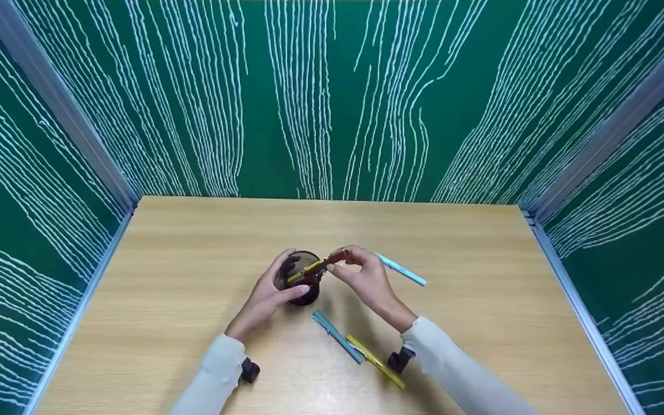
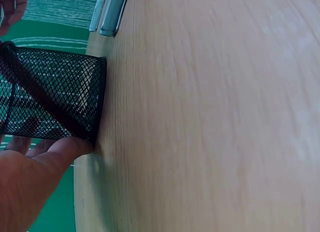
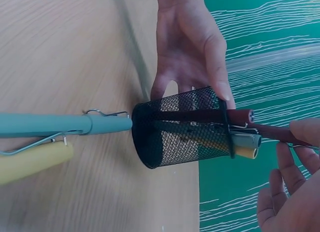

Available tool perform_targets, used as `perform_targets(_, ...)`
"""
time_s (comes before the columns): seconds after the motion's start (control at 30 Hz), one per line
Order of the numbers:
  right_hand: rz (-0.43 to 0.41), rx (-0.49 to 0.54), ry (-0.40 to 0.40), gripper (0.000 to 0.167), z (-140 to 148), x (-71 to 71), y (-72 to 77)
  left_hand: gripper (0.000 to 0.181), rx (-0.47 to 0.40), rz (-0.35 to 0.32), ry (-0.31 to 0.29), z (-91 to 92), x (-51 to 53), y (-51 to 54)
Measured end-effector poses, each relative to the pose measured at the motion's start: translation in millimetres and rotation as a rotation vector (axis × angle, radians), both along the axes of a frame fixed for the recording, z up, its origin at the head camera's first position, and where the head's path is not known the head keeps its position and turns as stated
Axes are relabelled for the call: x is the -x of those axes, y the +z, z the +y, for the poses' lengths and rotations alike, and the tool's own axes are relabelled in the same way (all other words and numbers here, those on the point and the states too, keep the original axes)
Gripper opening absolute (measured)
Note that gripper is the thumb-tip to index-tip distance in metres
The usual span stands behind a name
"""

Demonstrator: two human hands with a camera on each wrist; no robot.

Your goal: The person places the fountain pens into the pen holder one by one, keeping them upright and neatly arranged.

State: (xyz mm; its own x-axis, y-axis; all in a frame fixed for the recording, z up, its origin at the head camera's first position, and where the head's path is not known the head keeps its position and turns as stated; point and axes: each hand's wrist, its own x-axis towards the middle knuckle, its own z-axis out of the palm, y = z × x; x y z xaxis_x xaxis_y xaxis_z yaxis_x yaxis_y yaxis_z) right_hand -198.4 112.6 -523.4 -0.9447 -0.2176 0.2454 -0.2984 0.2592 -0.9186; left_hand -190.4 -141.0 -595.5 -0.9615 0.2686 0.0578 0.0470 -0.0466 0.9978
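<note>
A black mesh pen cup [image 1: 307,295] [image 2: 75,92] [image 3: 185,127] stands on the table. My left hand [image 1: 267,298] [image 2: 40,167] [image 3: 192,47] holds it, the thumb on one side and the fingers round the other. Between the thumb and fingers of my right hand [image 1: 368,280] [image 3: 295,187] is a dark red pen [image 1: 339,256] [image 3: 275,132], its lower part at the cup's mouth. Inside the cup, the right wrist view shows another dark red pen [image 3: 240,116], a teal pen [image 3: 247,140] and a yellow pen [image 3: 247,152].
On the table [image 1: 193,242], a teal pen [image 1: 338,336] and a yellow pen [image 1: 375,362] lie end to end in front of the cup. A light blue pen [image 1: 401,269] lies behind my right hand. Green walls [image 1: 343,115] with white wavy lines stand around the table.
</note>
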Motion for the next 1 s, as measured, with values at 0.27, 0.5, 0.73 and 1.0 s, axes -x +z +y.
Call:
perform_targets(0.27, -0.005, -0.017, -0.014, 0.021, 1.2, -0.5, -7.5, 0.094, -0.008, -0.051, 0.002, 0.9, -2.6, -0.1)
perform_targets(0.5, -0.019, -0.008, -0.020, 0.023, 2.2, -1.8, -7.5, 0.093, -0.001, -0.048, 0.009, 0.7, -3.8, 1.7)
perform_targets(0.73, -0.005, 0.002, 0.003, 0.021, 0.1, -0.7, -6.0, 0.092, 0.003, -0.023, 0.009, 0.6, -2.1, 1.6)
perform_targets(1.0, -0.016, 0.018, 0.006, 0.018, 2.5, -1.1, -6.7, 0.093, -0.006, -0.016, -0.005, 1.0, -0.1, 2.0)
